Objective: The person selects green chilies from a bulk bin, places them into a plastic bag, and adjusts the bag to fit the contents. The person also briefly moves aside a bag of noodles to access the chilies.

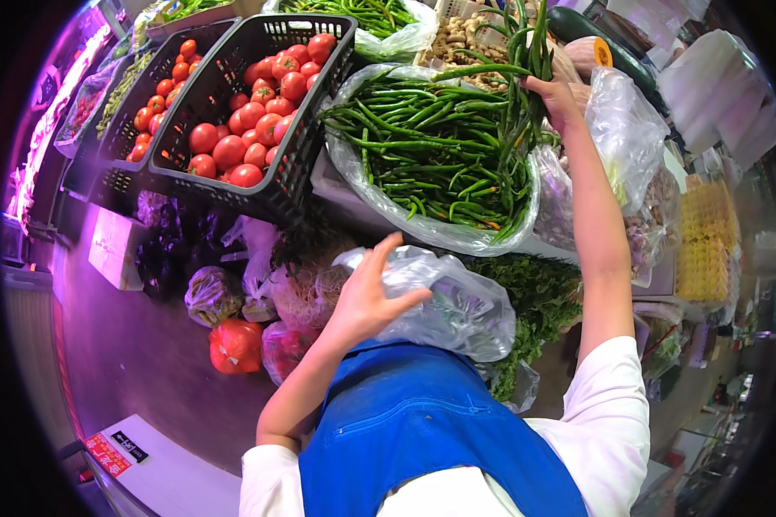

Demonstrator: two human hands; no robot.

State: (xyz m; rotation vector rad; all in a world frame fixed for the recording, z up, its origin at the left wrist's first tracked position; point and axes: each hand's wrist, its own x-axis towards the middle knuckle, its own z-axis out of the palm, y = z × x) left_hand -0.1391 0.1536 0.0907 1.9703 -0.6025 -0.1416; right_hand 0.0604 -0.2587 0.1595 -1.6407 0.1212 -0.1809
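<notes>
My right hand (pixel 558 102) is closed around a bunch of long green chili peppers (pixel 520 61), held upright at the far right side of a heap. That heap of green chili peppers (pixel 440 152) fills a container lined with a clear plastic liner (pixel 427 240). Nearer my body, my left hand (pixel 374 294) has its thumb and forefinger spread apart beside a crumpled clear plastic bag (pixel 456 304). Part of the bag passes behind the fingers. The other fingers are hidden, so a grip on the bag cannot be told.
Black plastic crates (pixel 297 152) of tomatoes (pixel 252 116) stand left of the peppers. Ginger (pixel 469 39), a cut pumpkin (pixel 588 55) and a bagged vegetable (pixel 621 129) lie around my right arm. Leafy greens (pixel 537 310) are below the pepper container. Yellow egg trays (pixel 705 239) are stacked at right.
</notes>
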